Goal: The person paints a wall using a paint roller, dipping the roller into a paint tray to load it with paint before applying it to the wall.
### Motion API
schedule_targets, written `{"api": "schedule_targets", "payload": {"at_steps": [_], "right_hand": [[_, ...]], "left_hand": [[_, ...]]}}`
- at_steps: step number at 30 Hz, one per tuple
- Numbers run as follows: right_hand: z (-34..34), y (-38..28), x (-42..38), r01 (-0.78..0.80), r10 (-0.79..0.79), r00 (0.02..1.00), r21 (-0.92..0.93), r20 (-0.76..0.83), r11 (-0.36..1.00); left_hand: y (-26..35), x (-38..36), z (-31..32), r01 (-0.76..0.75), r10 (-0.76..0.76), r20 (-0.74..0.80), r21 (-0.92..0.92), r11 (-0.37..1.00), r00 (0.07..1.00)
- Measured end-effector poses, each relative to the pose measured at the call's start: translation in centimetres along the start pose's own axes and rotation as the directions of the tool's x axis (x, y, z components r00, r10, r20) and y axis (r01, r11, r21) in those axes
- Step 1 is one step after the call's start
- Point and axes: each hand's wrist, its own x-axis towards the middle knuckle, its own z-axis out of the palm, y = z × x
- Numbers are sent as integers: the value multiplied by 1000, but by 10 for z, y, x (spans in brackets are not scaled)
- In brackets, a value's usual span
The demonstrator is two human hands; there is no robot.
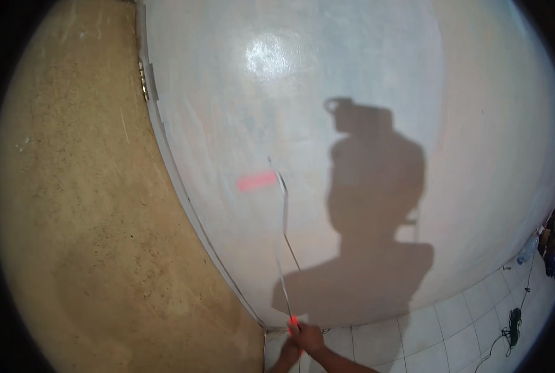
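Observation:
A paint roller with a pink sleeve [257, 181] lies against the white wall [377, 50], left of the person's shadow, its sleeve slightly blurred. From the sleeve a thin metal rod runs down to a red handle near the bottom of the view. My right hand [308, 337] is wrapped round this handle. Just below and to the left, my left hand [288, 355] is also closed round it.
A tan surface [91, 186] with a hinged edge fills the left side. White floor tiles [377, 342] run along the wall's foot. At the right are a dark green cable [513, 326], a plastic bottle [528, 250] and a dark pile [554, 242].

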Motion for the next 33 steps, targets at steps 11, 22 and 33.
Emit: {"api": "schedule_targets", "payload": {"at_steps": [11, 22, 33], "right_hand": [[-26, -59, 41, 164, -166, 982, -34, -92, 986], [-94, -144, 59, 124, -83, 985, 283, -151, 951], [34, 43, -48, -94, 69, 992, 250, 106, 964]], "left_hand": [[-16, 55, -41, -318, 317, -123, 9, 948, 940], [220, 13, -141, -175, 175, -191, 16, 984, 966], [-84, 14, 37, 103, -107, 98, 48, 993, 989]]}}
